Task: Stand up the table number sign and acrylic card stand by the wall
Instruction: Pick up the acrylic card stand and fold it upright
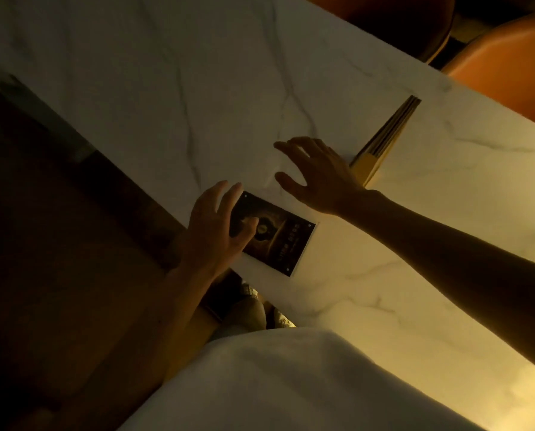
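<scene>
Left hand spread wide, fingers resting on near corner of acrylic card stand; nothing gripped

Card stand lying flat on marble table, close to table's near edge; dark printed insert, pale clear border, small fasteners at corners. Judged rigid, light, smooth and likely slippery on polished stone; probably scratch-prone. Best taken by opposite side edges, clear of printed face, one long edge tipped up first

Writing on insert: pale characters along one side, too dim and small to read; round emblem at centre, no brand legible

Right hand open, fingers splayed, hovering just above tabletop beyond card stand; empty

Table number sign just right of that hand, gold-toned, slab-like, apparently lying down; likely stiff, somewhat heavier; no numeral visible

Orange chairs at far right
</scene>
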